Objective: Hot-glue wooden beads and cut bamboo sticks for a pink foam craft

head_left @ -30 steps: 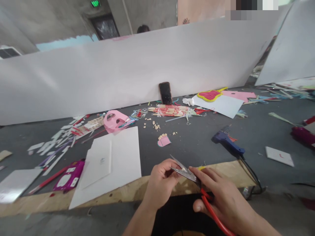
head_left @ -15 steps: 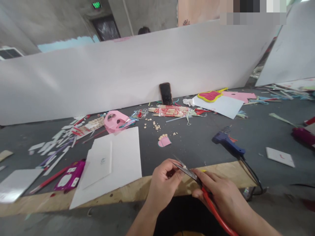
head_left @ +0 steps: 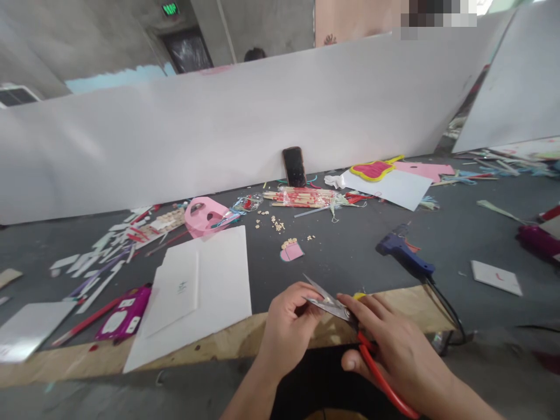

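Note:
My right hand (head_left: 389, 332) grips a pair of scissors (head_left: 371, 364) with red handles, its thumb held off to the near side. The blades are spread and point left and away from me. Close by, my left hand (head_left: 291, 326) is closed in a pinch, with a tiny pale piece (head_left: 327, 300) lying between the blades at its fingertips. How that piece is held cannot be made out. Beyond both hands lies a small pink heart-shaped piece (head_left: 291, 251) with pale bits along its upper edge. Loose pale bits (head_left: 277, 223) are scattered farther back.
White sheets (head_left: 219, 291) and a magenta device (head_left: 125, 313) lie left. A blue glue gun (head_left: 405, 252) with its cord is on the right. A phone (head_left: 294, 167) leans against the white partition (head_left: 219, 134), behind wrapped sticks (head_left: 301, 197). A pink mask-like cutout (head_left: 205, 216) sits back left.
The scissor blades have spread wider apart, and my right thumb has moved outward with the handle. My left hand stays nearly in place, still pinched.

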Tool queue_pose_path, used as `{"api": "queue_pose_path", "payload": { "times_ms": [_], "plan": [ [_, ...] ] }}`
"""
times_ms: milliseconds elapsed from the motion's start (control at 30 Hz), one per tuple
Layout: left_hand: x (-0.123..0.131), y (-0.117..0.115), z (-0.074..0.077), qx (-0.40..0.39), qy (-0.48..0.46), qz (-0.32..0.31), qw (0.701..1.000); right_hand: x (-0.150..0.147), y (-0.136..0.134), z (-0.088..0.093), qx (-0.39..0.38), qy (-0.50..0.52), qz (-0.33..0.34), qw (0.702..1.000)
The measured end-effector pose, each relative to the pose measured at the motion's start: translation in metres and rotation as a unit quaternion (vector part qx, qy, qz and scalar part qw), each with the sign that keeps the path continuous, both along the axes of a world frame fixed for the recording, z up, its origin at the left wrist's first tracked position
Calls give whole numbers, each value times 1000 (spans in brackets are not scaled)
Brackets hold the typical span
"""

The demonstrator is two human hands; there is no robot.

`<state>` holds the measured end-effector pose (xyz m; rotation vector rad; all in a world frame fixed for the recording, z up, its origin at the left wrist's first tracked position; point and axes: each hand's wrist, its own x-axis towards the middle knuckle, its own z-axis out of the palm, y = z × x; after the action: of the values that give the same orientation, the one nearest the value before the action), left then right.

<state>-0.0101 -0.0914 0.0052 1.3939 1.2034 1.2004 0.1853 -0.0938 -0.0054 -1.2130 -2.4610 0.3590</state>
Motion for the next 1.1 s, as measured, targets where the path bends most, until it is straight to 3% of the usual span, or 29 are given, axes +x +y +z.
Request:
{"api": "queue_pose_path", "payload": {
  "times_ms": [167, 300, 567, 733, 867, 1100],
  "plan": [
    [-2, 4, 4, -59, -11, -48, 997, 1, 0, -4, 34, 6, 5, 999],
    [1, 3, 1, -61, -7, -31, 998, 1, 2, -8, 38, 8, 0, 999],
    [8, -1, -4, 2, 69, 51, 996, 0, 3, -10, 13, -10, -29, 999],
    [8, -1, -3, 45, 60, 54, 996, -1, 1, -4, -5, -11, -20, 1000],
    [6, -1, -3, 43, 53, 43, 997, 0, 1, 0, 0, -7, -13, 1000],
    [4, 0, 0, -29, 11, -11, 999, 2, 0, -7, 9, -11, -9, 1000]
  ]
}}
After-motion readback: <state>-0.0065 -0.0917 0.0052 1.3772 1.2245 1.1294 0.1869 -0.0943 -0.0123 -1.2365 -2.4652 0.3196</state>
